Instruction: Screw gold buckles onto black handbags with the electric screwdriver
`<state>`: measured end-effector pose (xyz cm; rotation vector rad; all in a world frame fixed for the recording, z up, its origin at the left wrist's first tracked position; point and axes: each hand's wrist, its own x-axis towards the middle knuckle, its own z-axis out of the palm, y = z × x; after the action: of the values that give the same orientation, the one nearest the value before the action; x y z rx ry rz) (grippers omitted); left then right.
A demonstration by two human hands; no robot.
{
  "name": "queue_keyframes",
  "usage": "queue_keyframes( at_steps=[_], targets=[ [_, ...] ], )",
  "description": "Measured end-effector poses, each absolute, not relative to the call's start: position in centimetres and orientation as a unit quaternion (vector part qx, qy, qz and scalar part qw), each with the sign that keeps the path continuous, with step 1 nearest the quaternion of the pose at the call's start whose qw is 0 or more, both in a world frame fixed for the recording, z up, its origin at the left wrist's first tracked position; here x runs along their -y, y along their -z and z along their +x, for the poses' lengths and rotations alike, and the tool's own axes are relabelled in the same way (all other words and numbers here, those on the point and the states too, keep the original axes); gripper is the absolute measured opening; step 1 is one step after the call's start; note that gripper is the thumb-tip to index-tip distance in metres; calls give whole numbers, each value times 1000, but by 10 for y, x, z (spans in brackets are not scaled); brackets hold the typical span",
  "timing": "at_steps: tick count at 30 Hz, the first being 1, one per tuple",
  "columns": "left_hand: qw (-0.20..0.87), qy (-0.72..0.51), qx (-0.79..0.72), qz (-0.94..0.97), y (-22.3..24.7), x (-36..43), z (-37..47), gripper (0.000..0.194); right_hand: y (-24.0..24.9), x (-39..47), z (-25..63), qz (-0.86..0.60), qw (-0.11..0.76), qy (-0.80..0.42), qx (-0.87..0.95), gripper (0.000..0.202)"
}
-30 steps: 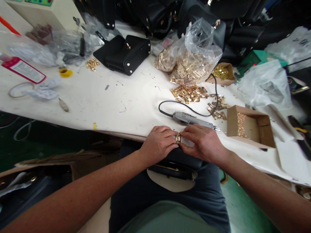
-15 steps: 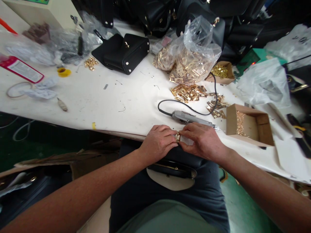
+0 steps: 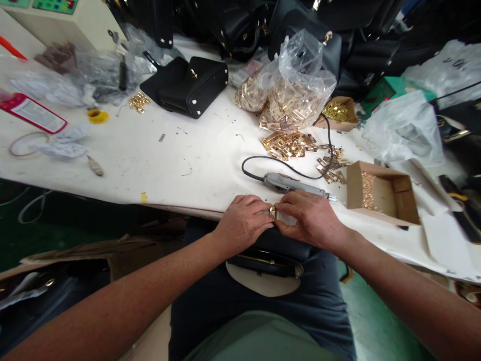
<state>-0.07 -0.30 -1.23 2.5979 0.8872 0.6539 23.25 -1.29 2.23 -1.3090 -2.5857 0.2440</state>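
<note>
Between my fingertips is a small gold metal fitting (image 3: pixel 272 213), at the table's front edge. My left hand (image 3: pixel 244 220) pinches it from the left, and my right hand (image 3: pixel 310 218) closes on it from the right. Under both hands a black handbag (image 3: pixel 280 260) lies across my lap, its pale flap lining toward me. Just beyond my right hand a grey electric screwdriver (image 3: pixel 289 181) rests on the white table (image 3: pixel 180 155), its bit pointing right. The fitting's far side is covered by my fingers.
Loose gold fittings (image 3: pixel 289 144) lie before a clear plastic bag (image 3: pixel 296 90) filled with more. An open cardboard box (image 3: pixel 394 195) with small screws stands at right. The screwdriver's black cable (image 3: pixel 326 150) loops behind it. Another black handbag (image 3: pixel 191 87) lies at the back.
The view has shifted slightly. Both hands keep their grip on the gold fitting, which looks a little tilted compared with before.
</note>
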Motion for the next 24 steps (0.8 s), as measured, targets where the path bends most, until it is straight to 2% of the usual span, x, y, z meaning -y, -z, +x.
queue_keyframes(
  at_steps=[15,24],
  targets=[
    [119,-152,-295,936,-3,3,2,16,-24,14,232,-448,109,-107,881,21],
    [110,-156,-299,935,-1,3,3,14,-15,14,233,-460,152,-122,866,20]
  ],
)
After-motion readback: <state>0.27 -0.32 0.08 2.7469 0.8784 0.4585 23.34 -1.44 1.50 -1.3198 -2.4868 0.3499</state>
